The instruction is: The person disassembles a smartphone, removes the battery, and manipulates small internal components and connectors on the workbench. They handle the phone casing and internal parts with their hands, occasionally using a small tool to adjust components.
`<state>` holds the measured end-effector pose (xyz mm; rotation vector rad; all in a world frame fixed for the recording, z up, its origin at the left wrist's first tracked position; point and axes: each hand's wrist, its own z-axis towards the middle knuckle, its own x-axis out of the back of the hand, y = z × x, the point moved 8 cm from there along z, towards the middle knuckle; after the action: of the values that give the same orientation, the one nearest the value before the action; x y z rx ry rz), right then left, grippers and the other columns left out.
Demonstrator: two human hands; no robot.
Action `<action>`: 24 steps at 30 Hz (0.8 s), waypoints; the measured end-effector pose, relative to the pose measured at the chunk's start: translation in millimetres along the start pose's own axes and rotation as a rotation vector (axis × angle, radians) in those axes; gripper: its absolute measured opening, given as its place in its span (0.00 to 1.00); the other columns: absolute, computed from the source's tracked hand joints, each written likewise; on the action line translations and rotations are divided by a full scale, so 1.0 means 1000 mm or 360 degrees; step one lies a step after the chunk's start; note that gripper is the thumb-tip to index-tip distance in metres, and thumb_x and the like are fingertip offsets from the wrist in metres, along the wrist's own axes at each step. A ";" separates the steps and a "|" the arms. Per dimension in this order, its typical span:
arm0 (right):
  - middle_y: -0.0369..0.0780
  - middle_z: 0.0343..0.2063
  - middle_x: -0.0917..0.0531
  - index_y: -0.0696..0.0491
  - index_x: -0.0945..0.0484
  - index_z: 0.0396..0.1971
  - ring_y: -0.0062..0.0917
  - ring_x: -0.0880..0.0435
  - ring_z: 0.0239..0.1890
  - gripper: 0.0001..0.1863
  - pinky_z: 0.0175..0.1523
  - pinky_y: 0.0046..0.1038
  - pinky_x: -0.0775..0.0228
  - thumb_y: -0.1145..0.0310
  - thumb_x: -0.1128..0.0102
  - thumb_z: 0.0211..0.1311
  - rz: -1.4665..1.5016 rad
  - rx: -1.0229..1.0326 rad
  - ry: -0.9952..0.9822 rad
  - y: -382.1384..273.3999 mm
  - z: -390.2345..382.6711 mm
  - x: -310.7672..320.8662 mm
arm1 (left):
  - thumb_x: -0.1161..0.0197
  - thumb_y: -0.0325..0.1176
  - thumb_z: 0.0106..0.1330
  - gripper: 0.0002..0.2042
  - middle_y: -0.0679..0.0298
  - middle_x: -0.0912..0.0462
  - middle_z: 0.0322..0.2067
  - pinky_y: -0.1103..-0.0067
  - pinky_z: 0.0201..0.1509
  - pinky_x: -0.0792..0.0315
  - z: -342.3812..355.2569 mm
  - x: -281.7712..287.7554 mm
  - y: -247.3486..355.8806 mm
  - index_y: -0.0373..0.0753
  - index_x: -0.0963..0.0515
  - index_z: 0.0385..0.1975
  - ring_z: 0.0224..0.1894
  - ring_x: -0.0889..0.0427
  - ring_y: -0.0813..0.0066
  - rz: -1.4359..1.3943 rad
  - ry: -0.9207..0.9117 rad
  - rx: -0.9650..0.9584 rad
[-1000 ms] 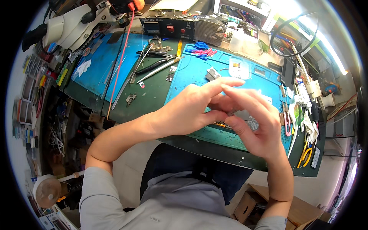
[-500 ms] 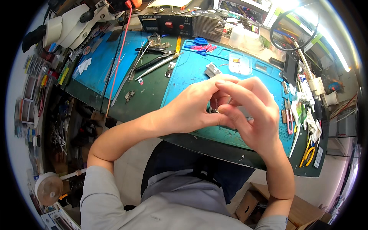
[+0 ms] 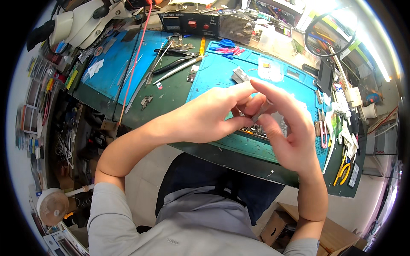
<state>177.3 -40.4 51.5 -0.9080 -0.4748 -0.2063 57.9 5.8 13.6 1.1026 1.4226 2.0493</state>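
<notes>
My left hand (image 3: 213, 112) and my right hand (image 3: 294, 130) meet above the blue work mat (image 3: 209, 85). Their fingertips close together on a small, thin grey piece (image 3: 259, 114), whose kind is too small to make out. Below and behind my right fingers lies an opened phone-like device (image 3: 254, 134), showing a dark flat part and bits of circuitry; most of it is hidden by my hands. A small grey metal block (image 3: 240, 76) lies on the mat just beyond my fingers.
Farther back are a clear plastic box (image 3: 270, 69) and pink and blue tools (image 3: 226, 51). Tweezers and a brush (image 3: 177, 71) lie to the left. At right are scissors (image 3: 323, 130) and yellow-handled pliers (image 3: 341, 173). A microscope (image 3: 77, 25) stands far left.
My fingers have shifted and my right hand has opened its curl a little, so the grey piece and more of the device show. The view has moved slightly.
</notes>
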 end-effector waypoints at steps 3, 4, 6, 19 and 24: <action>0.42 0.39 0.16 0.57 0.23 0.65 0.30 0.16 0.36 0.31 0.46 0.29 0.22 0.86 0.40 0.60 -0.0260 0.0089 0.0004 -0.007 0.000 0.000 | 0.30 0.26 0.69 0.24 0.62 0.17 0.39 0.72 0.53 0.21 0.000 -0.002 0.002 0.34 0.29 0.63 0.44 0.15 0.72 0.0278 -0.0047 -0.0021; 0.42 0.39 0.16 0.56 0.23 0.65 0.30 0.16 0.36 0.31 0.46 0.29 0.21 0.86 0.40 0.60 -0.0250 0.0066 0.0010 -0.006 -0.001 0.001 | 0.30 0.26 0.70 0.23 0.61 0.16 0.39 0.72 0.53 0.21 0.001 -0.004 0.002 0.34 0.29 0.63 0.44 0.15 0.71 0.0342 -0.0062 -0.0043; 0.42 0.40 0.16 0.54 0.22 0.65 0.31 0.16 0.36 0.31 0.46 0.30 0.20 0.85 0.38 0.60 -0.0103 0.0001 0.0020 0.000 -0.003 0.000 | 0.28 0.28 0.68 0.23 0.62 0.16 0.38 0.72 0.50 0.21 0.000 -0.006 0.001 0.34 0.28 0.61 0.42 0.16 0.71 0.0040 0.0015 -0.0091; 0.43 0.41 0.16 0.57 0.21 0.64 0.30 0.16 0.36 0.29 0.45 0.30 0.21 0.83 0.34 0.59 -0.0120 0.0084 0.0025 -0.008 0.000 0.000 | 0.26 0.33 0.67 0.23 0.58 0.19 0.35 0.69 0.45 0.20 0.000 -0.006 0.001 0.35 0.30 0.55 0.39 0.15 0.60 0.0008 0.0048 -0.0131; 0.45 0.43 0.15 0.57 0.23 0.65 0.33 0.15 0.38 0.31 0.48 0.30 0.20 0.85 0.38 0.59 -0.0231 0.0110 0.0018 -0.006 -0.003 -0.001 | 0.28 0.29 0.68 0.22 0.60 0.19 0.35 0.70 0.46 0.21 0.001 -0.008 0.000 0.35 0.29 0.58 0.40 0.16 0.62 0.0282 -0.0004 -0.0056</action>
<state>175.7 -46.2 53.6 -0.8050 -0.5346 -0.3253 63.2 0.6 10.4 1.2556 1.3239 2.1837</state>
